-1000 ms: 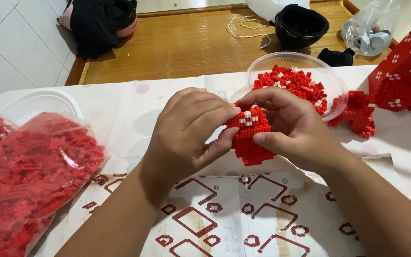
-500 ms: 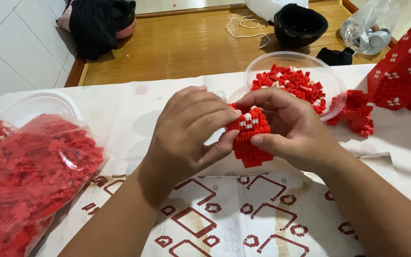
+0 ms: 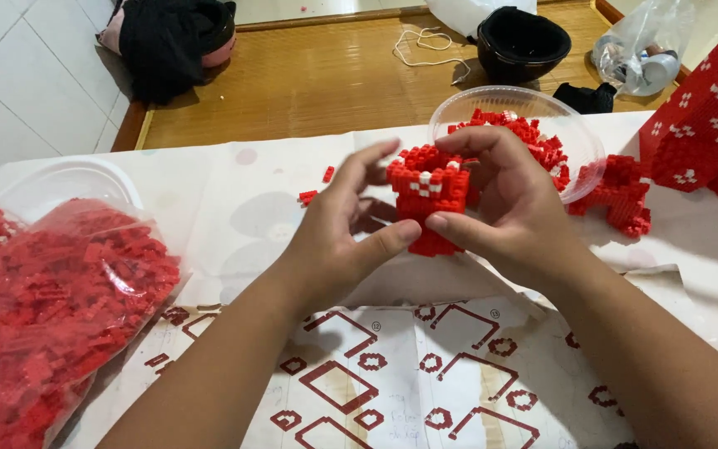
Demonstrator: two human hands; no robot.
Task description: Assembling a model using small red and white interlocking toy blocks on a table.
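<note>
**Both hands pinch small red brick build, frame centre**

Fingers [image 3: 392, 237] of both hands closed on red brick model [image 3: 428, 195], held above table [image 3: 234, 191] at centre. L hand [image 3: 338, 237]: thumb under base, fingertips at top edge. R hand [image 3: 513, 208] wraps right side, thumb low in front. Largest nearby: bag of red bricks [image 3: 51, 308] lower left, instruction sheet [image 3: 392, 374] bottom, clear bowl [image 3: 579, 145] upper right. Model prob. light, rigid, but snap-fit so fragile; grip walls near base, not top rim.

Beyond the white paper-covered tabletop [image 3: 234, 179] lies a woven bamboo floor mat [image 3: 309, 79] in warm brown, beside pale square floor tiles [image 3: 18, 75], under soft even light.
</note>
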